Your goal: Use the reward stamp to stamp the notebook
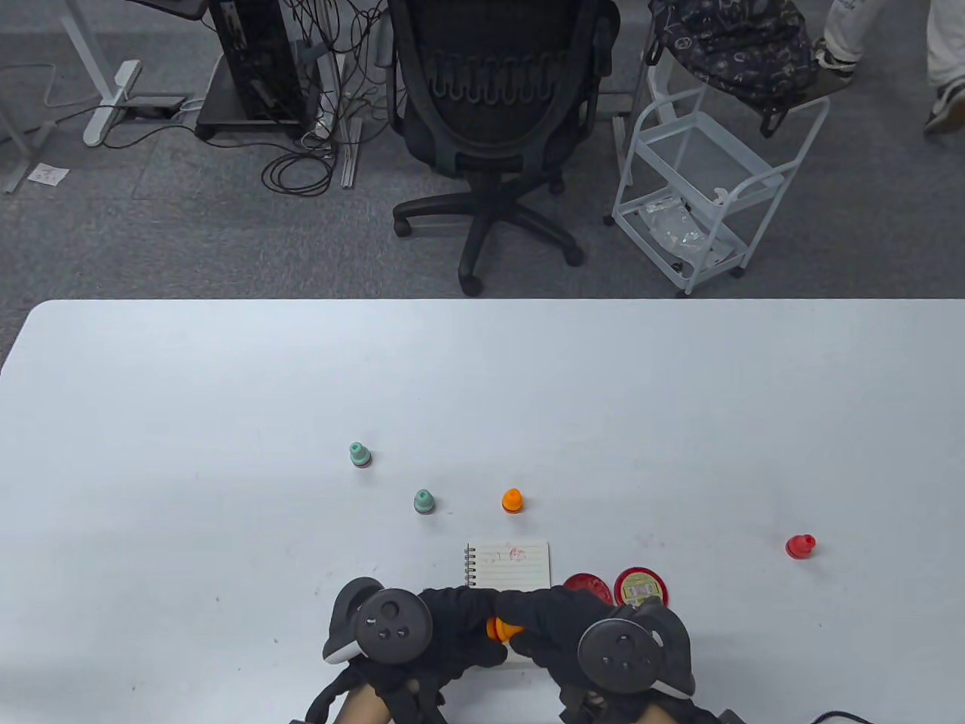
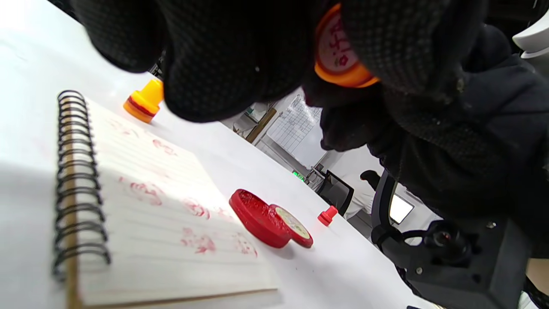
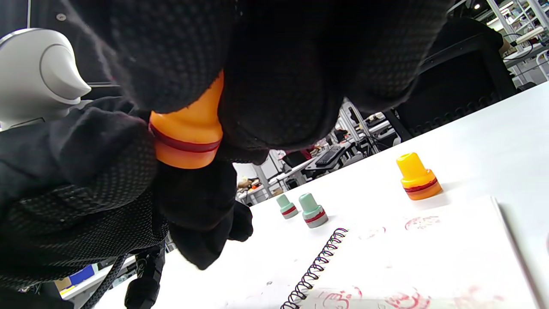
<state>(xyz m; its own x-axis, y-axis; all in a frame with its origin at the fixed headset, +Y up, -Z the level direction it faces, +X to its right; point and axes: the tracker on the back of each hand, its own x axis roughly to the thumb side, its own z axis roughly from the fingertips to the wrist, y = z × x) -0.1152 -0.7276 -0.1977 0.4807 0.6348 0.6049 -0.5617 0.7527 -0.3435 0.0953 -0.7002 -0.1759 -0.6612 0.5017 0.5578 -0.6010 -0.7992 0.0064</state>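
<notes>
Both gloved hands meet over the near edge of the spiral notebook (image 1: 509,564) (image 2: 163,206) (image 3: 429,257), whose lined page carries several faint red prints. Between them is an orange stamp (image 1: 503,628) (image 2: 339,51) (image 3: 186,133), held off the page. My right hand (image 1: 531,622) (image 3: 257,86) grips its handle from above. The fingers of my left hand (image 1: 471,626) (image 2: 223,64) curl round its base. In the left wrist view the stamp's round underside shows red marks.
A red ink pad (image 1: 584,587) (image 2: 257,216) and its lid (image 1: 641,588) lie right of the notebook. A second orange stamp (image 1: 512,501) (image 3: 416,177) and two green stamps (image 1: 424,501) (image 1: 360,455) stand beyond it. Far right stands a red stamp (image 1: 800,546).
</notes>
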